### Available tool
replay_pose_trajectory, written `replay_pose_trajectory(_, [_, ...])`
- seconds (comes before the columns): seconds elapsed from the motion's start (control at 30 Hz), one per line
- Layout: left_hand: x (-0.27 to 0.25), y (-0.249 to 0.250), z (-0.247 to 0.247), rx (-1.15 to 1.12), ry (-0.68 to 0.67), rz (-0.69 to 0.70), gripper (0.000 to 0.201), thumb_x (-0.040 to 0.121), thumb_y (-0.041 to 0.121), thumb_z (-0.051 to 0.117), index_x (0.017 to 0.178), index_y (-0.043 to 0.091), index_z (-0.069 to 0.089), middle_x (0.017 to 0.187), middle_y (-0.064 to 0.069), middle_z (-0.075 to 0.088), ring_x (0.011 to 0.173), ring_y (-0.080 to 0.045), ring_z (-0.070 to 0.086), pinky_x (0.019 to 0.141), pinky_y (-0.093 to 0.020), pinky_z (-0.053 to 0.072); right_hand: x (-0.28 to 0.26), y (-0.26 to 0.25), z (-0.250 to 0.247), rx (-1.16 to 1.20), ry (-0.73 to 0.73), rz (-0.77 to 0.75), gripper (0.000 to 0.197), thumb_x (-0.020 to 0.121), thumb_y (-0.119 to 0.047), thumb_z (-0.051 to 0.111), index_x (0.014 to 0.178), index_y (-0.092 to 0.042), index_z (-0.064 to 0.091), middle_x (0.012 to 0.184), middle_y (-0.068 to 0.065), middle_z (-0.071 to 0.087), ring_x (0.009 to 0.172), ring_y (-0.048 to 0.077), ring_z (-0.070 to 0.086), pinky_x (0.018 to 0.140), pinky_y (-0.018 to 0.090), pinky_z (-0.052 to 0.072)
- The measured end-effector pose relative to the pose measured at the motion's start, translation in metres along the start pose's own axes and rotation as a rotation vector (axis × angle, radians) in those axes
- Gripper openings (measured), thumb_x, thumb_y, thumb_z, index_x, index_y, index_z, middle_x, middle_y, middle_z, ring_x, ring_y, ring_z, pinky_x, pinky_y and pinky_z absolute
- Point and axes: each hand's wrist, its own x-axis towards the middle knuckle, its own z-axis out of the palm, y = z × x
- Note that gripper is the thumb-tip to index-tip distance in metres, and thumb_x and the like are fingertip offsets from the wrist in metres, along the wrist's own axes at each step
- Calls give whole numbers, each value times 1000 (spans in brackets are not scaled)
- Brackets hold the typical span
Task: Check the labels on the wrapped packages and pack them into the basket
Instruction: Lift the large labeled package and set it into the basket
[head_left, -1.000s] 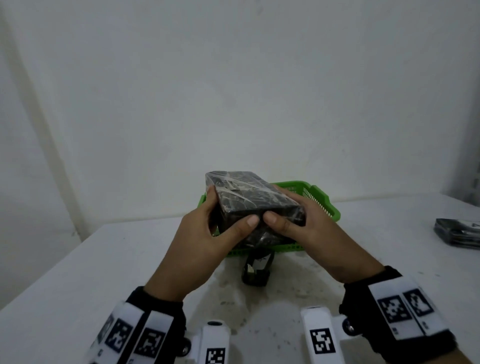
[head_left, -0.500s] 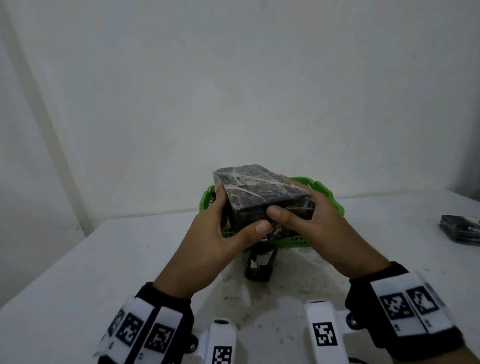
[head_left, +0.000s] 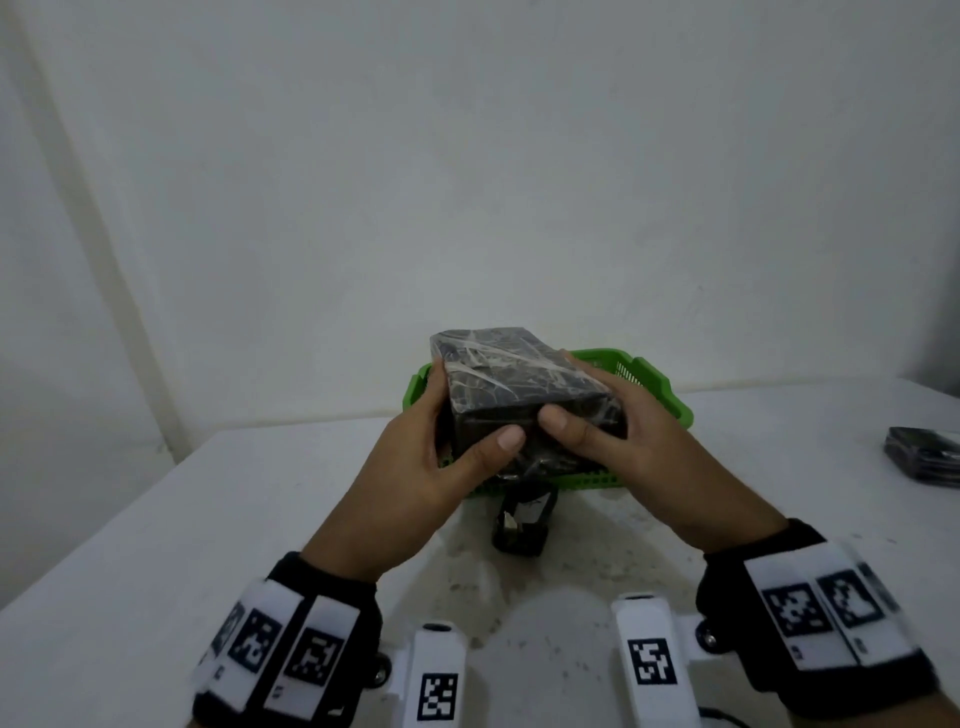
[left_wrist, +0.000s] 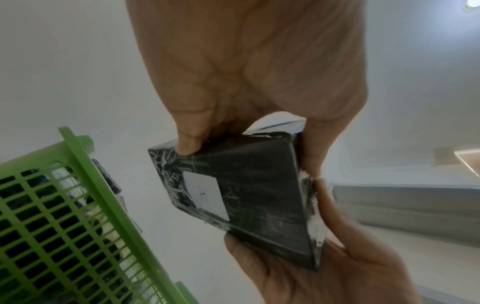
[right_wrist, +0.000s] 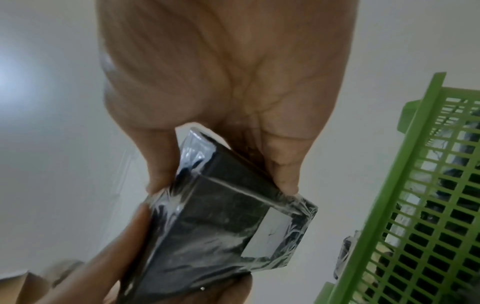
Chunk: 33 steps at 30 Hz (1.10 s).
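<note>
**Holding a wrapped package over the basket, label face down**

Spreading widest across the head view, the white desk (head_left: 182, 519) carries everything else. On it, toward the far edge, sits the green basket (head_left: 670, 395), a lattice-walled tray with dark wrapped shapes already inside it, as seen through the wall in the wrist views. Another dark package (head_left: 924, 457) lies well apart at the right edge of the desk, and a small black object (head_left: 522, 522) lies just before the basket.

Above the basket's near side, the wrapped package (head_left: 514, 387) is held off the desk between both hands. The left hand (head_left: 415, 478) grips its left end, thumb on the near face, fingers curled round behind. The right hand (head_left: 623, 441) does likewise on the right end.

Its white label (left_wrist: 205, 196) sits on the underside, turned away from the head camera; the marking on it is too faint to read.

The package looks like a rigid box under crinkled clear film: probably stiff and light, but slick. Gripping on opposite ends, over the corners, seems safest against slipping.
</note>
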Motion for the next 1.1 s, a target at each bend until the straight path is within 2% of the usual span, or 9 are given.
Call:
replay_pose_trajectory(0.1, [1, 1, 2, 1, 8, 5, 58, 93, 34, 69, 145, 20, 47, 136, 9, 63, 127, -9, 59, 106, -34, 49, 1, -3, -1, -5, 15, -2, 50, 81, -38, 70, 130, -35, 61, 116, -32, 73, 110, -12, 67, 90, 7, 51])
replay_pose_trajectory(0.27, [1, 3, 1, -13, 20, -2, 63, 91, 38, 67, 146, 17, 45, 136, 8, 63, 128, -10, 59, 106, -31, 49, 0, 3, -2, 21, -11, 0, 76, 76, -36, 77, 147, -26, 54, 128, -18, 73, 119, -1, 67, 101, 20, 54])
replay_pose_trajectory(0.4, [1, 5, 3, 39, 80, 18, 54, 88, 33, 70, 138, 21, 55, 128, 10, 68, 120, -7, 64, 101, -32, 52, -1, 0, 3, -6, 43, -6, 87, 71, -41, 76, 152, -26, 48, 124, -29, 63, 107, -22, 61, 89, 4, 50])
replay_pose_trajectory(0.5, [2, 11, 5, 81, 184, 58, 42, 87, 41, 66, 125, 24, 65, 113, 15, 74, 106, 0, 69, 87, -16, 53, -2, 3, 6, 52, 49, -42, 92, 67, -33, 84, 151, -34, 46, 126, -17, 68, 112, -4, 69, 92, 18, 57])
replay_pose_trajectory(0.6, [3, 13, 5, 169, 237, 68, 46, 83, 54, 65, 121, 29, 65, 109, 19, 73, 103, 6, 67, 84, -10, 50, 1, 7, 11, 28, 0, -38, 91, 57, -17, 97, 138, -25, 56, 127, -5, 72, 116, 13, 72, 98, 38, 60])
replay_pose_trajectory(0.73, [5, 6, 1, 178, 228, 29, 93, 72, 88, 48, 146, 31, 49, 148, 18, 50, 133, 7, 47, 107, -14, 41, 6, 14, 13, 31, 137, -9, 70, 59, -35, 98, 120, -24, 66, 116, 0, 76, 110, 20, 73, 95, 52, 60])
replay_pose_trajectory(0.8, [7, 0, -1, 105, 337, 11, 83, 77, 88, 40, 143, 38, 52, 155, 16, 41, 141, 7, 37, 113, -15, 36, 8, 17, 13, 152, 143, 42, 68, 63, -39, 96, 123, -23, 68, 119, 4, 76, 113, 26, 73, 96, 53, 60])
replay_pose_trajectory(0.93, [11, -17, -7, 234, 494, -197, 94, 80, 84, 41, 156, 30, 31, 166, 10, 19, 154, -11, 14, 125, -44, 19, 8, 13, 14, 442, 105, 133, 49, 69, -26, 85, 115, -18, 72, 116, 13, 78, 110, 34, 75, 97, 52, 58])
replay_pose_trajectory(1.1, [13, -26, -16, 93, 605, -313, 103, 79, 73, 53, 161, 26, 11, 165, 9, 20, 151, -11, 21, 122, -34, 21, 7, 10, 15, 608, 90, 208, 40, 80, -25, 73, 120, -18, 70, 118, 17, 77, 110, 36, 75, 86, 45, 64])
